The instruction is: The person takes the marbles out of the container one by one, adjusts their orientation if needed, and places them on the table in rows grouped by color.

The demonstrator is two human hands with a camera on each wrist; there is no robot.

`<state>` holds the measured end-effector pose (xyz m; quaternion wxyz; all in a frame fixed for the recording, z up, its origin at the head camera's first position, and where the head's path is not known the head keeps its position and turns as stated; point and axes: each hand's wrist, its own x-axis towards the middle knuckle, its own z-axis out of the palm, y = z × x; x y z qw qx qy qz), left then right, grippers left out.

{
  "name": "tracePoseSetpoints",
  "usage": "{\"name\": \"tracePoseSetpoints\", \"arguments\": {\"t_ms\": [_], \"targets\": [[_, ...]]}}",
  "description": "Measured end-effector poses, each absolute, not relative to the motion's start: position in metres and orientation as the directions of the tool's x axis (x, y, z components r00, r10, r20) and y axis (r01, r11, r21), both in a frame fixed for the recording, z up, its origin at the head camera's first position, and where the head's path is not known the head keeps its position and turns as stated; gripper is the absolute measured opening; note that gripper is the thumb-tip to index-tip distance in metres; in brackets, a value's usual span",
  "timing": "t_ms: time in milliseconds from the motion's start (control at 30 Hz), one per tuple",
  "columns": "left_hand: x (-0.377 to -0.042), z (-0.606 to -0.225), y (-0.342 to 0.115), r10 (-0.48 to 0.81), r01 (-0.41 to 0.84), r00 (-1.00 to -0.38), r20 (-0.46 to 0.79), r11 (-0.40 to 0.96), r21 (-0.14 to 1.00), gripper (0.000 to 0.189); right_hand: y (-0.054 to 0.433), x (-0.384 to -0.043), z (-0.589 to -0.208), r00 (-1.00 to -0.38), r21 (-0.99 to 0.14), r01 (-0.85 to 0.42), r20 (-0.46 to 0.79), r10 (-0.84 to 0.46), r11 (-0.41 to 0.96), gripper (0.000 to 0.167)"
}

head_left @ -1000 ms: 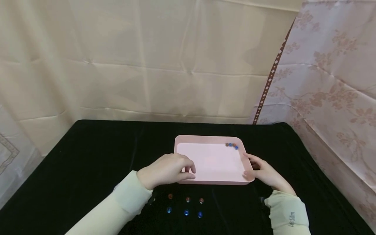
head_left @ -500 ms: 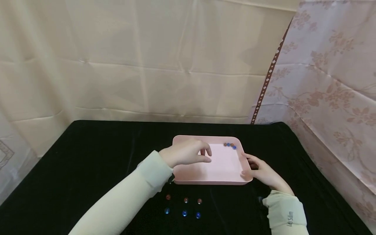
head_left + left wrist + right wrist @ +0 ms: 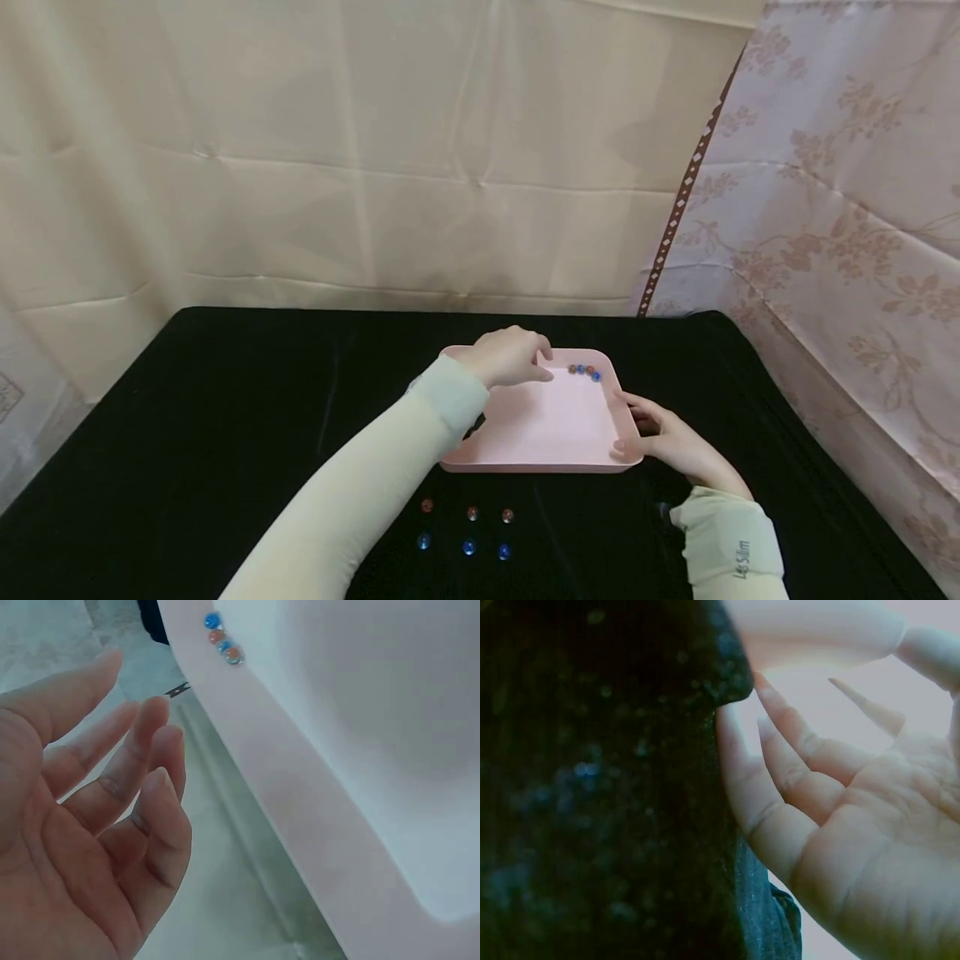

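Note:
A pink tray (image 3: 555, 425) rests on the black cloth. Several glass marbles (image 3: 581, 369), blue and orange-brown, sit together in its far right corner. My left hand (image 3: 510, 356) is over the tray's far left part, thumb apart from loosely bent fingers. In the left wrist view nothing shows between that left hand's fingers (image 3: 161, 817), and the same marbles (image 3: 223, 641) lie beyond them. My right hand (image 3: 671, 437) holds the tray's right side, thumb and forefinger at the rim. The right wrist view shows the fingers (image 3: 802, 750) reaching to the tray (image 3: 817, 630).
In front of the tray, three orange-brown marbles (image 3: 472, 513) form a row, with three blue marbles (image 3: 468, 547) in a row nearer me. Black cloth (image 3: 247, 400) covers the table. A cream curtain (image 3: 322, 167) hangs behind, and a floral curtain (image 3: 847, 233) on the right.
My left hand has moved from the tray's near left edge rightward and away to its far side, fingers still loosely bent. The right hand stays at the tray's right side.

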<state>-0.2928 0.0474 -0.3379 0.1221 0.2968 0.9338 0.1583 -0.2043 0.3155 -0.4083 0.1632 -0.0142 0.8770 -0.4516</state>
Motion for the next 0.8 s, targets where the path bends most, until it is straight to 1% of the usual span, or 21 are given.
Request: {"name": "tracePoseSetpoints", "arguments": {"t_ms": [300,467,600,733,800], "targets": [[-0.306,-0.349,0.076,0.577,0.501,-0.805,-0.139,0.786,0.363,0.041,0.317,-0.205,-0.408,-0.933,-0.802,0.158,-0.313,-0.180,0.577,0.089],[-0.313,-0.359,0.088,0.561,0.487,-0.815,-0.145,0.799,0.352,0.041,0.318,-0.204,-0.408,-0.932,-0.814,0.163,-0.313,-0.184,0.558,0.089],[-0.318,-0.369,0.096,0.541,0.460,-0.826,-0.155,0.808,0.367,0.042,0.318,-0.203,-0.409,-0.930,-0.821,0.158,-0.310,-0.197,0.549,0.091],[-0.320,-0.379,0.103,0.548,0.452,-0.819,-0.168,0.798,0.400,0.045,0.317,-0.202,-0.408,-0.929,-0.825,0.153,-0.308,-0.206,0.544,0.091],[-0.321,-0.382,0.106,0.567,0.471,-0.807,-0.167,0.787,0.398,0.046,0.317,-0.202,-0.408,-0.930,-0.827,0.150,-0.304,-0.208,0.542,0.091]]}}
